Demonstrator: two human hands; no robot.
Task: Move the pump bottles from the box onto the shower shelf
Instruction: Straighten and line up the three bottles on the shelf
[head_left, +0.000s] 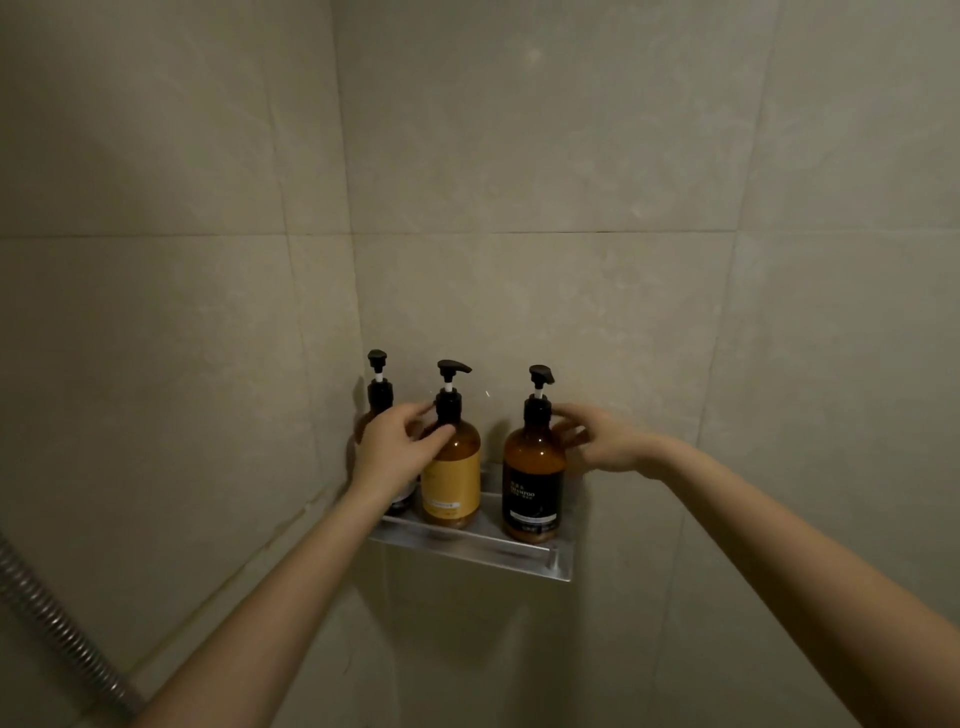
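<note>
Three amber pump bottles stand upright on a metal shower shelf (467, 548) fixed in the tiled corner. The left bottle (380, 387) is mostly hidden behind my left hand (392, 449). My left hand's thumb and fingers pinch the black collar of the middle bottle with the yellow label (452, 483). The right bottle with the black label (534, 483) has my right hand (602, 441) at its neck, fingers curled around the collar from the right. All three pump heads are black. The box is out of view.
Beige tiled walls meet in a corner behind the shelf. A ribbed metal shower hose (57, 623) runs diagonally at the lower left. Bare wall lies below and to the right of the shelf.
</note>
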